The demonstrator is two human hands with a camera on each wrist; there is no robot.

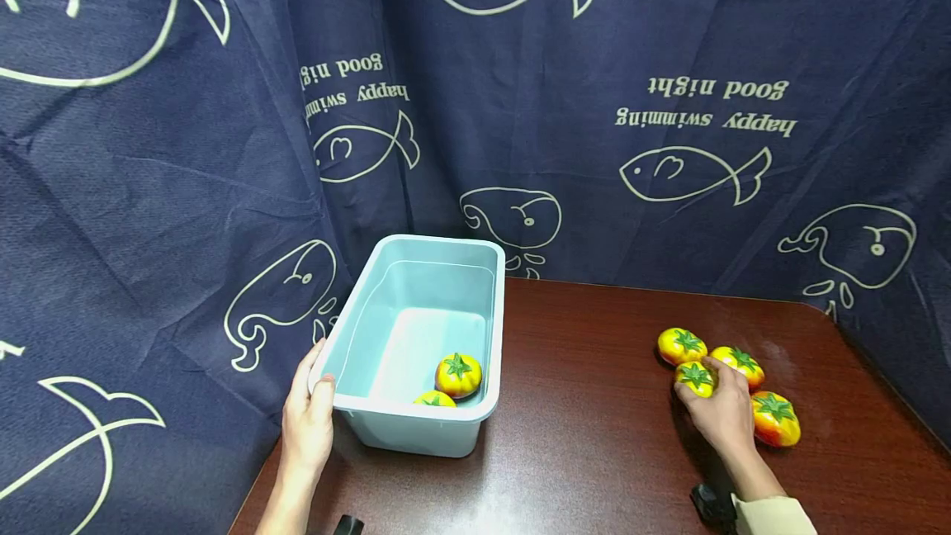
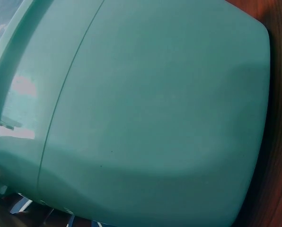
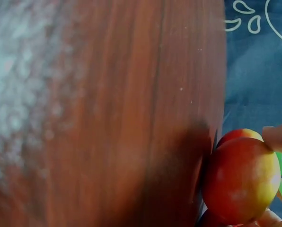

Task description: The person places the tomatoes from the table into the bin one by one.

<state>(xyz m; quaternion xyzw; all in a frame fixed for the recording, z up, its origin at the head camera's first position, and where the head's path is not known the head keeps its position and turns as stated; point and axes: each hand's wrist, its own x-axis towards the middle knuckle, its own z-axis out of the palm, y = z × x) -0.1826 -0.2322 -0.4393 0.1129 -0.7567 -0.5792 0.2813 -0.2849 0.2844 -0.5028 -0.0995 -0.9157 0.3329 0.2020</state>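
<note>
A light-blue plastic bin [image 1: 416, 411] stands on the table at the left, with two yellow-red tomatoes [image 1: 457, 376] inside at its near end. My left hand [image 1: 308, 419] grips the bin's near left corner, thumb over the rim. The bin's wall [image 2: 155, 104] fills most of the left wrist view. On the right, my right hand [image 1: 721, 413] holds a tomato [image 1: 695, 378] with a green star-shaped leaf top between thumb and fingers. In the right wrist view the held tomato [image 3: 240, 182] shows its red side. Three more tomatoes [image 1: 776, 419] lie close around that hand.
The table [image 1: 579, 403] has a dark reddish-brown wooden top. Behind it and along the left hangs a navy curtain [image 1: 520, 106] with fish and whale drawings. Black straps or devices [image 1: 709, 506] show near both wrists.
</note>
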